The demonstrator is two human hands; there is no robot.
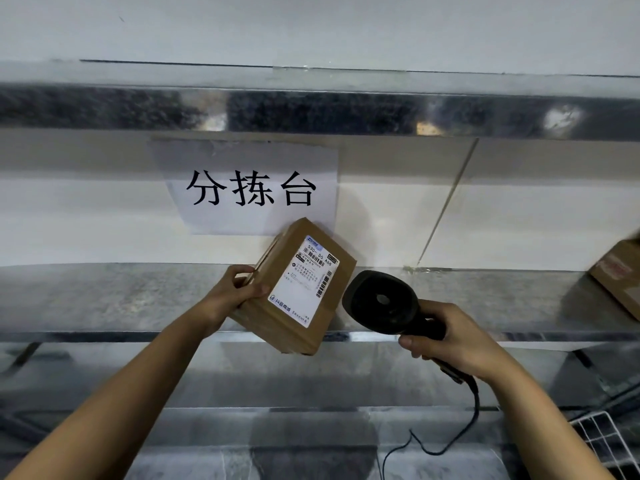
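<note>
Here, the left grip curls round a tilted cardboard box, held centrally above the metal bench, label up. Just right of it, the right grip clasps a black corded scanner.

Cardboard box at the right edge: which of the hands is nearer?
Right. The right hand is below-left of the box, gripping the scanner; the left hand holds a parcel farther left.
</note>
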